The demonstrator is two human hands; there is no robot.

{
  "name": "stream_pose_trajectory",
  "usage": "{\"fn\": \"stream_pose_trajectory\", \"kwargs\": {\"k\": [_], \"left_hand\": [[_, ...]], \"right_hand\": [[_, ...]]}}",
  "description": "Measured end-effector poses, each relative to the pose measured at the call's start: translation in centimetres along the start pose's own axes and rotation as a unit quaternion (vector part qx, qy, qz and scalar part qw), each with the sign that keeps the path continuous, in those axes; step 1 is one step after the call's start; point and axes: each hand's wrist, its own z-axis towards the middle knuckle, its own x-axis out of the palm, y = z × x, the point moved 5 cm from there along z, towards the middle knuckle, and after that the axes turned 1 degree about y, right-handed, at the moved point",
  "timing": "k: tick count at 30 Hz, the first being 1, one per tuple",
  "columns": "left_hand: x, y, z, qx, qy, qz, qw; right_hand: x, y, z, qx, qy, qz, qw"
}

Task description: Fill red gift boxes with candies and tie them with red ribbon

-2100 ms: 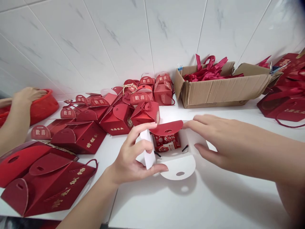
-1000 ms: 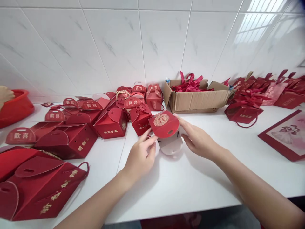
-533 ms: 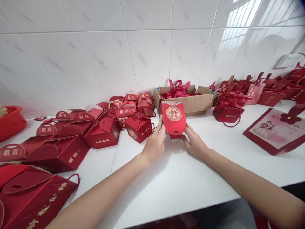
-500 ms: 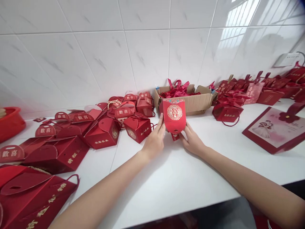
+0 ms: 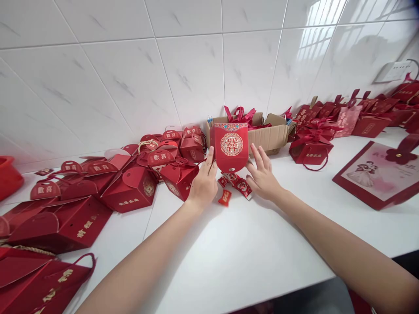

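Note:
A small red candy box (image 5: 231, 147) with a gold double-happiness emblem and a rounded flap is tipped, held between my two hands just above the table. My left hand (image 5: 203, 185) has its fingers pressed along the box's left side. On the other side, my right hand (image 5: 264, 176) has its fingers somewhat spread, with its thumb side against the box's lower right edge; the exact contact is partly hidden. Several wrapped red candies (image 5: 243, 186) lie beneath the box, between my hands. One candy (image 5: 224, 197) lies or drops nearest to me, slightly blurred.
Several red gift boxes (image 5: 129, 189) crowd the left side. A cardboard carton (image 5: 270, 138) with red ribbons stands by the tiled wall. To the right are a ribboned box (image 5: 310, 150), a bag with a couple's picture (image 5: 376, 174), and more red bags. A red basin (image 5: 9, 179) sits far left.
The candy box has been raised slightly and candies have come out onto the table below it. My right hand's fingers have spread and shifted from its side. The camera view has shifted somewhat.

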Motion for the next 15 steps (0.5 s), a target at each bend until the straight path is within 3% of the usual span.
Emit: {"fn": "stream_pose_trajectory", "kwargs": {"k": [10,15], "left_hand": [[0.5,0.0,0.9,-0.014,0.010,0.016,1.000],[-1.4,-1.4,2.3,-0.034,-0.006,0.027,0.999]], "right_hand": [[0.3,0.1,-0.3,0.052,0.007,-0.011,0.999],[0.0,0.9,-0.6,0.031,-0.014,0.038,0.999]]}}
